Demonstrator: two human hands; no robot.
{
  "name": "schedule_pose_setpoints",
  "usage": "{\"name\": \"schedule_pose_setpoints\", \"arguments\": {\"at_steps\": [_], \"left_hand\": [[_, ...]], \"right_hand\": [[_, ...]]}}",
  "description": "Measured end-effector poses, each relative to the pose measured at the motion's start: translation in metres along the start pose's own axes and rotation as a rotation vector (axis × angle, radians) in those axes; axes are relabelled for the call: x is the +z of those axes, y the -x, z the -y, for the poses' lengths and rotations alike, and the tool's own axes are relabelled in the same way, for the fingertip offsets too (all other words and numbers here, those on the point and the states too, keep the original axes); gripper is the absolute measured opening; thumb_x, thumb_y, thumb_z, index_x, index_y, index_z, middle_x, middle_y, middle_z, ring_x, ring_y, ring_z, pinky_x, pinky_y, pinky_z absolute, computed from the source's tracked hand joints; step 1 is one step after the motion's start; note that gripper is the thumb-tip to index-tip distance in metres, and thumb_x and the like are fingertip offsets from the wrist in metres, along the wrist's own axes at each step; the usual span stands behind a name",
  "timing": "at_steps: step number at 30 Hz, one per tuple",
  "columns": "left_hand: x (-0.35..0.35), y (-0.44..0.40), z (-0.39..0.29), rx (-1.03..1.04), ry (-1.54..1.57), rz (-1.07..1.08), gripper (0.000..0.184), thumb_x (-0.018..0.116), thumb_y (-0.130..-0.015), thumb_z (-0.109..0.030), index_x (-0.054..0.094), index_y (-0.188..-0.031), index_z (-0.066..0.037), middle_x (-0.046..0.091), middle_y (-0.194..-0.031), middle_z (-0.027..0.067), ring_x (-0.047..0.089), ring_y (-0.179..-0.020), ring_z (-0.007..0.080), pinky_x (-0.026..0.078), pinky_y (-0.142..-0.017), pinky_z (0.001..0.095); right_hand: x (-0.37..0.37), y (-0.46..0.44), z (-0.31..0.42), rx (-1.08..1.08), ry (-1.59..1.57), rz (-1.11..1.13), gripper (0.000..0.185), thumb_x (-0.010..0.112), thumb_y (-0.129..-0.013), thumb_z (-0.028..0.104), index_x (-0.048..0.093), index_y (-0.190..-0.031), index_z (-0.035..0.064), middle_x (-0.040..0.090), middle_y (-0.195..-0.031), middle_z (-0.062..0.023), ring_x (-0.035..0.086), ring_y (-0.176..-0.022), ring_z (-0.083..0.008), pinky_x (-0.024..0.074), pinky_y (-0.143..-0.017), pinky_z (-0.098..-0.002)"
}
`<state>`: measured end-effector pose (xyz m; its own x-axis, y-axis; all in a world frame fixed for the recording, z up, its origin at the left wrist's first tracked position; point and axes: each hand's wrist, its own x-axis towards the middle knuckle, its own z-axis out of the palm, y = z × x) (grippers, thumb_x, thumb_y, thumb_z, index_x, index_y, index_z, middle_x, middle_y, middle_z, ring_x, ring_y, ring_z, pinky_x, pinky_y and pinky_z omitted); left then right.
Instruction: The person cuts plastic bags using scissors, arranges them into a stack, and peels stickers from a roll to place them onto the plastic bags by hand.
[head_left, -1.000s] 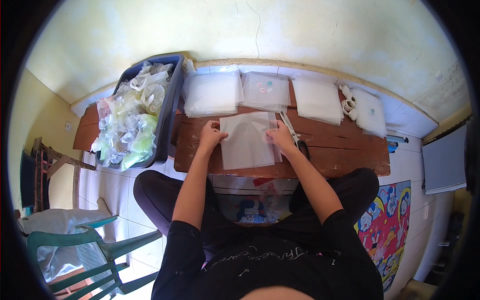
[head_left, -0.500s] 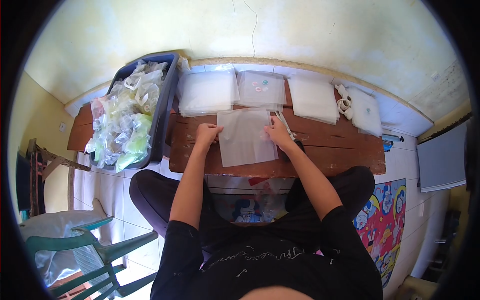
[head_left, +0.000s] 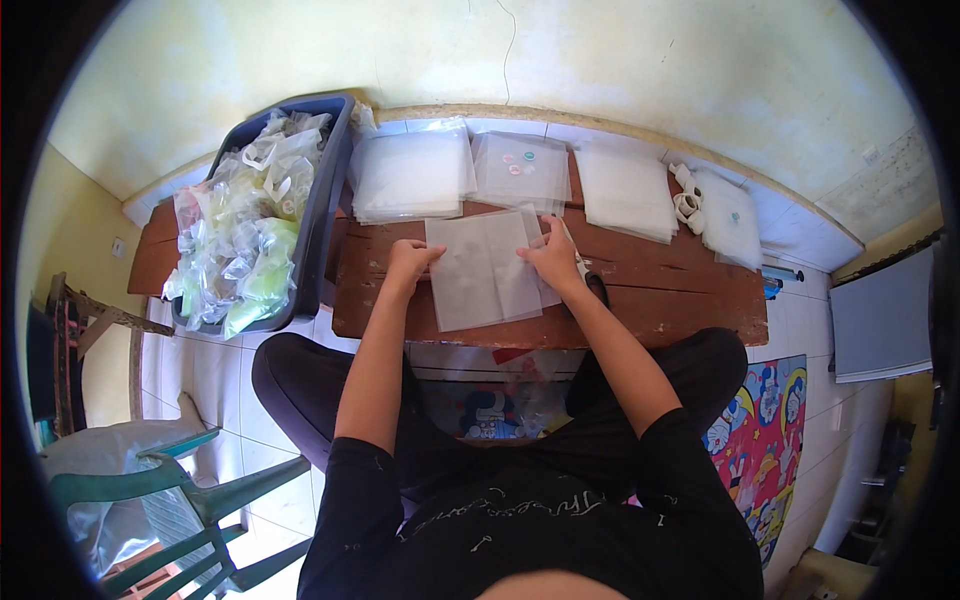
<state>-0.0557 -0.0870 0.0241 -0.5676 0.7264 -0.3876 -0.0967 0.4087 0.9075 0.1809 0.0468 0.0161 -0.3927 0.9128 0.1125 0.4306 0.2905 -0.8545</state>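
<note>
Between my hands, at the front of the wooden bench, are clear plastic bags or sheets (head_left: 470, 275), slightly fanned so that another edge shows at the right. My left hand (head_left: 412, 264) pinches their left edge between thumb and fingers. On the right side, my right hand (head_left: 552, 258) grips the edge with the thumb on top. Close by my right hand lie scissors (head_left: 596, 288), partly hidden by the wrist, with dark handles showing. Behind the held plastic sits a stack of clear plastic (head_left: 522, 180) with small round coloured marks.
A dark bin (head_left: 333, 185) heaped with crumpled plastic bags (head_left: 245, 240) stands on the left. More stacks of clear plastic (head_left: 412, 180) line the wall side of the wooden bench (head_left: 660, 300). A white coiled strap (head_left: 687, 205) lies between two right-hand stacks. A green chair (head_left: 180, 490) is lower left.
The plastic in my hands has shifted slightly left and fanned apart, with another layer now showing at the right. My right hand's fingers have spread a little along the edge.
</note>
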Motion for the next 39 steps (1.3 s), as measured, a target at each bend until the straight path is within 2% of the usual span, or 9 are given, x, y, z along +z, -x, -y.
{"name": "schedule_pose_setpoints", "arguments": {"at_steps": [5,10,12,13,15,18,24,27,39], "left_hand": [[0.0,-0.001,0.003,-0.058,0.027,0.137,0.023,0.077,-0.077,-0.014,0.069,-0.085,0.006,0.068,-0.074,0.0107,0.065,-0.062,0.0179,0.055,-0.055,0.0322],[0.001,-0.008,0.014,0.03,-0.192,0.02,0.023,0.078,-0.077,-0.019,0.07,-0.08,0.002,0.068,-0.072,0.0072,0.064,-0.059,0.0151,0.053,-0.053,0.0283],[0.003,0.001,0.006,0.036,-0.241,-0.021,0.023,0.079,-0.076,-0.02,0.07,-0.078,0.001,0.068,-0.07,0.007,0.063,-0.057,0.0142,0.052,-0.05,0.0279],[0.005,0.006,0.002,0.041,-0.287,-0.052,0.024,0.079,-0.076,-0.021,0.07,-0.076,0.001,0.067,-0.068,0.007,0.062,-0.055,0.0133,0.052,-0.049,0.0277],[0.005,0.008,-0.001,0.047,-0.335,-0.082,0.025,0.079,-0.076,-0.022,0.069,-0.075,0.001,0.066,-0.066,0.007,0.061,-0.053,0.0125,0.051,-0.048,0.0276],[0.007,0.009,-0.001,0.061,-0.381,-0.098,0.026,0.079,-0.077,-0.023,0.069,-0.075,0.001,0.066,-0.065,0.0073,0.06,-0.051,0.0124,0.05,-0.047,0.0273],[0.01,0.011,-0.005,0.059,-0.439,-0.123,0.026,0.079,-0.076,-0.025,0.069,-0.073,-0.001,0.065,-0.063,0.0067,0.059,-0.049,0.013,0.049,-0.045,0.0272],[0.01,0.011,-0.004,0.081,-0.432,-0.14,0.029,0.08,-0.074,-0.028,0.067,-0.069,-0.002,0.066,-0.06,0.0078,0.06,-0.046,0.0152,0.048,-0.048,0.0304],[0.01,0.01,-0.007,0.022,-0.357,-0.083,0.039,0.076,-0.079,-0.039,0.068,-0.08,-0.001,0.067,-0.063,0.0074,0.064,-0.051,0.0133,0.048,-0.046,0.0253]], "right_hand": [[0.001,-0.002,-0.006,0.013,-0.066,0.087,0.059,0.074,-0.073,0.005,0.049,-0.126,-0.0009,0.064,-0.076,-0.0068,0.062,-0.066,-0.0161,0.0498,-0.062,-0.0312],[-0.007,0.0,0.008,-0.026,-0.037,0.072,0.055,0.072,-0.074,0.003,0.05,-0.125,-0.0015,0.065,-0.075,-0.0087,0.062,-0.064,-0.0216,0.0499,-0.063,-0.0332],[-0.011,0.003,0.018,-0.039,0.192,0.098,0.051,0.069,-0.076,0.004,0.051,-0.123,-0.0006,0.066,-0.095,-0.0173,0.063,-0.09,-0.0325,0.0497,-0.083,-0.0396],[-0.009,0.005,0.017,-0.039,0.19,0.098,0.051,0.069,-0.076,0.004,0.051,-0.123,-0.0006,0.066,-0.095,-0.0173,0.063,-0.09,-0.0325,0.0497,-0.083,-0.0396],[-0.004,0.01,0.015,-0.44,0.369,-0.171,0.047,0.068,-0.078,0.007,0.051,-0.122,-0.0009,0.058,-0.116,-0.0207,0.055,-0.107,-0.0379,0.0452,-0.094,-0.0438],[0.002,0.016,0.019,-0.508,0.247,-0.018,0.045,0.066,-0.082,0.011,0.05,-0.123,-0.0012,0.048,-0.131,-0.0229,0.046,-0.122,-0.0396,0.0383,-0.104,-0.0449],[0.033,0.032,0.023,-0.628,0.444,0.142,0.057,0.058,-0.091,0.031,0.042,-0.135,-0.0028,0.04,-0.142,-0.0242,0.036,-0.134,-0.0395,0.0302,-0.112,-0.0454],[0.04,0.031,0.015,-0.536,0.515,0.2,0.063,0.053,-0.094,0.039,0.039,-0.138,-0.0033,0.037,-0.146,-0.0234,0.033,-0.138,-0.0377,0.0258,-0.114,-0.0457],[0.031,0.035,0.002,-0.507,0.643,0.214,0.065,0.048,-0.095,0.043,0.039,-0.14,-0.0025,0.035,-0.149,-0.0203,0.028,-0.141,-0.0329,0.0203,-0.117,-0.0433]]}}
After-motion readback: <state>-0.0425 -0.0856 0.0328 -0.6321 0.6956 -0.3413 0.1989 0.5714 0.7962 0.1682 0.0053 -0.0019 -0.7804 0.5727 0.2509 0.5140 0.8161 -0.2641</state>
